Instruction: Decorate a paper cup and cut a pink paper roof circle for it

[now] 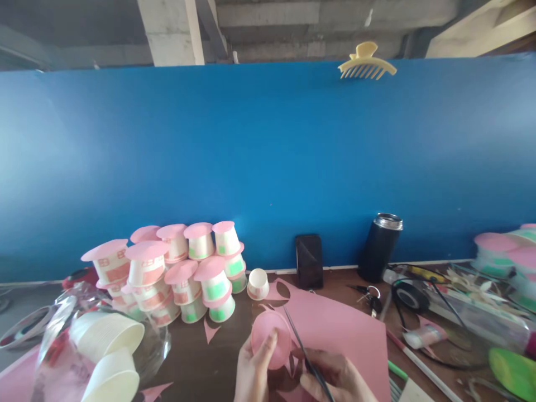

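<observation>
My left hand [255,365] pinches a round pink paper disc [271,336] at the bottom centre, thumb on its face. My right hand [335,377] is closed round thin dark scissors [304,349], whose blades point up and left beside the disc. Both hands work over a large pink paper sheet [343,329] with round holes cut from it. Pink scraps [210,330] lie on the brown table near them.
Several upturned paper cups with pink lids [180,268] are piled at left; stacked white cups [106,346] in plastic wrap lie at lower left. A phone [309,260], a dark flask [380,246], keys, a tape roll [408,297] and cables sit against the blue partition [268,162]; a yellow hair clip [367,62] is on its top edge.
</observation>
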Available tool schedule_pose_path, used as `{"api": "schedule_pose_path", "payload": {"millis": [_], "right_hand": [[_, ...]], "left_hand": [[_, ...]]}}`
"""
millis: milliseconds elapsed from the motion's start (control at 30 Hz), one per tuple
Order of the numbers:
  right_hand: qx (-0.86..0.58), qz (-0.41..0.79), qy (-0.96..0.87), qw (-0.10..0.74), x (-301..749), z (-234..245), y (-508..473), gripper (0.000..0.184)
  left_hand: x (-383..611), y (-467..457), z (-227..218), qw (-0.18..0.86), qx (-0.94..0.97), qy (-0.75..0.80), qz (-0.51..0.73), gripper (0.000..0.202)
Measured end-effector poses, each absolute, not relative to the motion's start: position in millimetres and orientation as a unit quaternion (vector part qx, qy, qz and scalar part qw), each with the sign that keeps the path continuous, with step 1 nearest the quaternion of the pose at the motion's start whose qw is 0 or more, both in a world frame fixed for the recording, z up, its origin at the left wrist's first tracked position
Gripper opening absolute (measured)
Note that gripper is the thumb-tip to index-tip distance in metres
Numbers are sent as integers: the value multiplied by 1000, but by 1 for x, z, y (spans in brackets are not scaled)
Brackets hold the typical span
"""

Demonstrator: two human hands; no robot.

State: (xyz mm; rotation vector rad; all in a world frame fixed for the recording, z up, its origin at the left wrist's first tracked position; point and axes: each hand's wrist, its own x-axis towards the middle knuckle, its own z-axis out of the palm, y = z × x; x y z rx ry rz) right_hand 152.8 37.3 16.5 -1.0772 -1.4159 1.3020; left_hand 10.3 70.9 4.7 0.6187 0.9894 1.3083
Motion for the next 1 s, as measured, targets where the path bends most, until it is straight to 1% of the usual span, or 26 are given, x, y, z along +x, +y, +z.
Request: {"api": "schedule_pose_path", "payload": {"millis": [133, 300, 500, 633, 733, 867, 1000], "right_hand": [[-434, 540, -564, 450, 152, 17, 37, 54], [-443, 540, -545, 463, 148, 24, 34, 56], [-434, 555, -544, 456, 148, 28, 32, 49], [-433, 553, -550, 452, 150, 28, 31, 53], [-431, 550, -557, 448, 153, 31, 29, 49], [-431, 537, -592, 419, 160, 36, 28, 41], [-444, 526, -602, 404, 162, 35, 29, 42]], "left_hand": [[13, 68, 5, 643, 288, 419, 573, 57], [11, 67, 2, 640, 313, 423, 560, 54], [9, 68, 0, 627, 330, 426, 563, 52], [9, 68, 1, 625, 337, 424, 562, 50], [9, 67, 1, 628, 339, 421, 560, 51], [7, 67, 1, 618, 350, 420, 565, 52], [6, 67, 1, 614, 369, 419, 558, 50]]}}
